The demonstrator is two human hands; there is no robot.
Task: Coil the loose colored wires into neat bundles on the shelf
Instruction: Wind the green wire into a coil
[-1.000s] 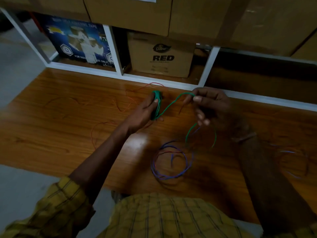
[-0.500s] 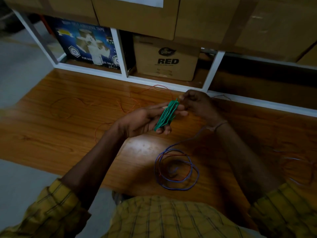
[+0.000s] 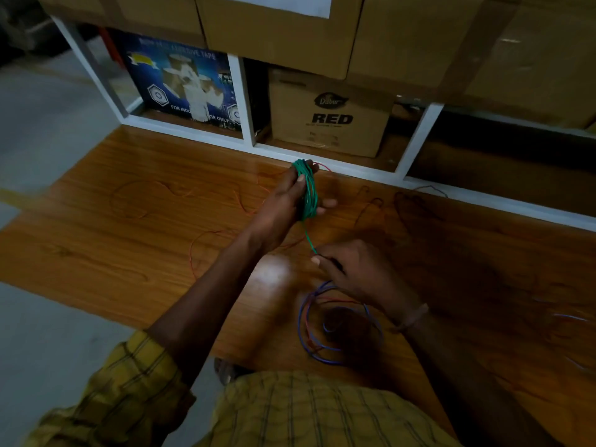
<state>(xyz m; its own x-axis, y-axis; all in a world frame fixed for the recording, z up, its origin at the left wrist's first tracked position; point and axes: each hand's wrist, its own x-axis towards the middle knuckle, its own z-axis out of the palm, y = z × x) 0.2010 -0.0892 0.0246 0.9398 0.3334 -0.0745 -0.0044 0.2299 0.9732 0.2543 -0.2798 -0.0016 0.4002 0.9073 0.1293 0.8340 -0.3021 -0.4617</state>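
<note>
A storeroom or small warehouse is shown. A white metal shelf frame point(image 3: 245, 101) is seen at the far side, and its compartments are filled with goods in cartons. A brown carton printed "RED" point(image 3: 329, 117) is placed in the middle compartment, and a blue box marked as adhesive tape, for industrial use point(image 3: 183, 82), is kept to the left of it. Large taped cardboard boxes point(image 3: 280, 30) are stacked above. A wooden board point(image 3: 129, 227) is laid on a grey concrete floor point(image 3: 48, 124).

Dim room, grey floor point(image 3: 48, 130), white shelf frame point(image 3: 245, 101), cardboard boxes point(image 3: 329, 117)
</note>
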